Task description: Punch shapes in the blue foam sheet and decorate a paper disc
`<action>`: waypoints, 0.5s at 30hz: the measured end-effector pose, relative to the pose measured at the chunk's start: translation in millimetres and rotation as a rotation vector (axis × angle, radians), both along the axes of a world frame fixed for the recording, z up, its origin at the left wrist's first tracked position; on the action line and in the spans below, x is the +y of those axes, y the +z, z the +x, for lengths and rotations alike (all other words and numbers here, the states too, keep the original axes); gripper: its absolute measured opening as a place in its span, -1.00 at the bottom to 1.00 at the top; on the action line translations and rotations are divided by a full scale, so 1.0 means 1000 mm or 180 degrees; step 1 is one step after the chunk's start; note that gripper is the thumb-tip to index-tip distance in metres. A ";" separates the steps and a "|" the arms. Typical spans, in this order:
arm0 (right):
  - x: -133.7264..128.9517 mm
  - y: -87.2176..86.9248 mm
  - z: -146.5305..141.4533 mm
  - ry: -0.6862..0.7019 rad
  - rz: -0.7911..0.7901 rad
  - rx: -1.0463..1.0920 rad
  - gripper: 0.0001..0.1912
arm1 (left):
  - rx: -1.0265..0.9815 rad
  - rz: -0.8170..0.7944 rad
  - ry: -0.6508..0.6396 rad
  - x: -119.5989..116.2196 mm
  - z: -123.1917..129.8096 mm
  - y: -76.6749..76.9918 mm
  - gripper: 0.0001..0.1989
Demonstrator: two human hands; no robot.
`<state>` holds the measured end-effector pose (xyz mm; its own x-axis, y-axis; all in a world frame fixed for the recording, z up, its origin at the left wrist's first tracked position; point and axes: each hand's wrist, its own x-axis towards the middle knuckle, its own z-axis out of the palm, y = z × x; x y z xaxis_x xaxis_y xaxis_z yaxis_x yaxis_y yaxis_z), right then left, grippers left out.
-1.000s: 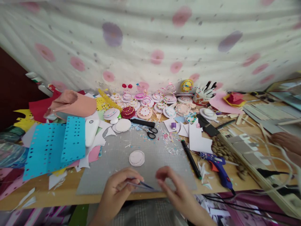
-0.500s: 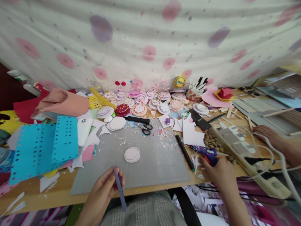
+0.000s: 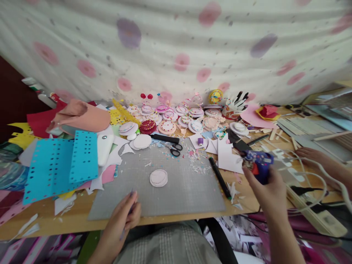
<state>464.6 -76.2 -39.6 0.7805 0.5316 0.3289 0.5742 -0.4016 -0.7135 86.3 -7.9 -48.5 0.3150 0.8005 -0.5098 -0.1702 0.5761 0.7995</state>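
Observation:
My left hand [image 3: 123, 217], at the near edge of the grey cutting mat [image 3: 187, 200], is closed on a thin purple strip [image 3: 122, 234], now mostly hidden by the fingers. A pale foam disc [image 3: 158, 178] with an outline drawn on it lies flat on the mat, ahead of this hand. Over the right side of the table, my right hand [image 3: 271, 194] grips a blue patterned glue gun [image 3: 260, 161], raised above the wood. Under and left of it are white foam pieces [image 3: 227, 156] and a black marker [image 3: 220, 178].
Another person's hand [image 3: 313, 157] rests at the right beside white cables and a power strip [image 3: 316, 212]. Scissors [image 3: 176, 149] lie on the mat's far part. Several decorated foam hats [image 3: 167, 127] line the back. Blue dotted sheets [image 3: 52, 165] are piled at left.
My right hand has lifted the glue gun off the table, up and to the right. My left hand has turned and moved slightly left, so the purple strip shows less.

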 end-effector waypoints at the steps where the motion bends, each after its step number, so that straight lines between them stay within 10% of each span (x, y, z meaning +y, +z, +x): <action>1: 0.010 0.004 -0.010 0.0075 0.0069 -0.0039 -0.57 | 0.0089 0.0119 -0.0041 0.000 0.000 -0.001 -0.49; 9: 0.049 0.022 -0.089 0.1308 0.0233 -0.0236 -0.65 | 0.0933 0.1392 0.0425 0.010 0.022 0.039 -0.65; 15: 0.036 0.036 -0.118 0.1548 0.0223 0.0006 -0.66 | 0.1390 0.2635 -0.0206 0.024 0.051 0.082 -0.75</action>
<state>346.3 -39.7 -3.7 0.4478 0.8113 0.3759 0.6820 -0.0381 -0.7303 137.7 16.3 33.9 0.2868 0.9491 0.1306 0.2543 -0.2068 0.9448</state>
